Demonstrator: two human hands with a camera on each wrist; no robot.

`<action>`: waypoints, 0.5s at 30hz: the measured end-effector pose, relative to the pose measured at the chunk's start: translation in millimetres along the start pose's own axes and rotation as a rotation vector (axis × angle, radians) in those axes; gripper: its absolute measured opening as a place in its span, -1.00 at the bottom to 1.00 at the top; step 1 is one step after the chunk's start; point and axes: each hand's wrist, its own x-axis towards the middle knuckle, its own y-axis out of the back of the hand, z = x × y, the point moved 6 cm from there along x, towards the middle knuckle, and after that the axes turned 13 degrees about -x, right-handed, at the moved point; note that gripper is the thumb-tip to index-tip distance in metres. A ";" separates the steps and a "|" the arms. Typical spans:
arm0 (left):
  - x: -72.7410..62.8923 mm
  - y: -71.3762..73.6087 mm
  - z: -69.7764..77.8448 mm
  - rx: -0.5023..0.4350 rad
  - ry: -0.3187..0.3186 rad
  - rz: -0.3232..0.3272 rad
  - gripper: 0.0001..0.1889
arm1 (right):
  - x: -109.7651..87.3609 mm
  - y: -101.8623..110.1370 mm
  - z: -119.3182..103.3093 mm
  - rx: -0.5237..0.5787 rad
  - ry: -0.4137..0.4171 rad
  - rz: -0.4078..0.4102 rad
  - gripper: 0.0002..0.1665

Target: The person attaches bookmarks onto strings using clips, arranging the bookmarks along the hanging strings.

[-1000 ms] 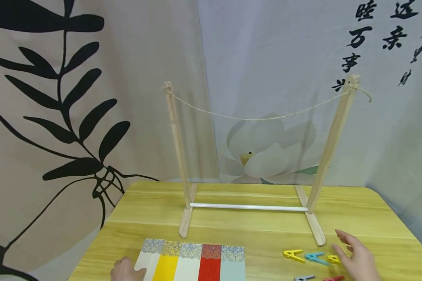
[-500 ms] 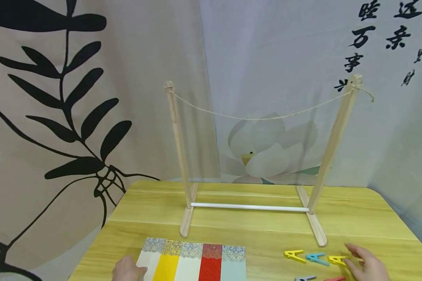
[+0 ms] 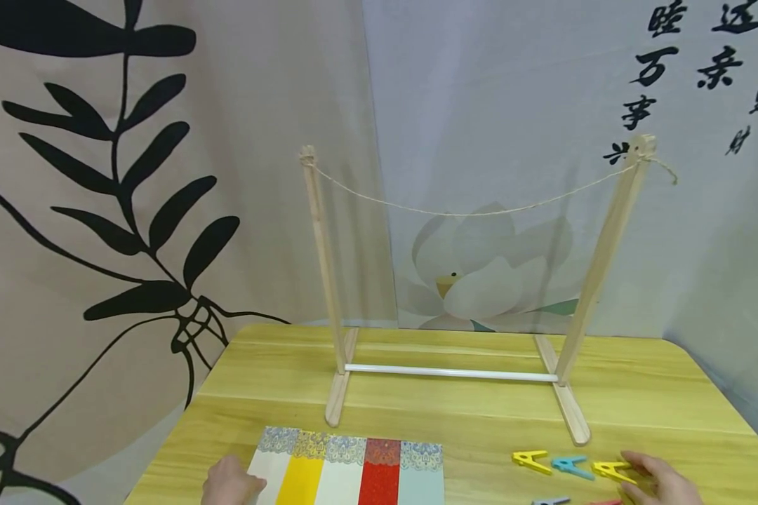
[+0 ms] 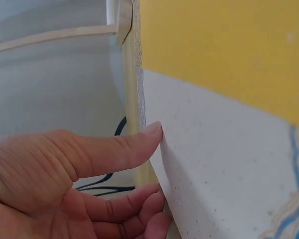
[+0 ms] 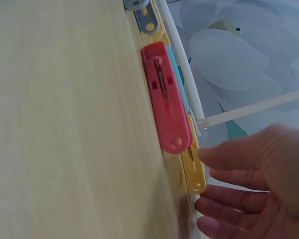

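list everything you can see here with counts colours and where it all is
Backdrop: 1, pale, behind table, printed with black plant, black writing, white flower
Table: 1, yellowish, foreground
Stand: 1, pale wood, on table
Rod: 1, white, low across stand
String: 1, beige, across stand's top
Papers: 5 strips showing, white, yellow, white, red, pale blue, front left
Yellow clips: 2, yellow, either side of blue clip
Blue clip: 1, blue, front right
Grey clip: 1, grey, nearer
Red clip: 1, red, right of grey
Left hand: 1, at papers' left edge
Right hand: 1, at rightmost yellow clip
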 end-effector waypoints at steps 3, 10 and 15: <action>17.9 -6.2 -17.0 -0.016 0.034 0.003 -0.45 | 0.1 -1.4 1.7 -0.012 0.009 0.015 -0.35; 13.9 -3.6 -17.9 -0.024 0.060 0.006 -0.40 | 0.0 -4.3 4.5 -0.017 0.012 0.025 -0.34; 12.1 -1.4 -16.7 0.008 0.097 0.009 -0.41 | 0.3 -5.2 5.1 -0.026 0.009 0.005 -0.33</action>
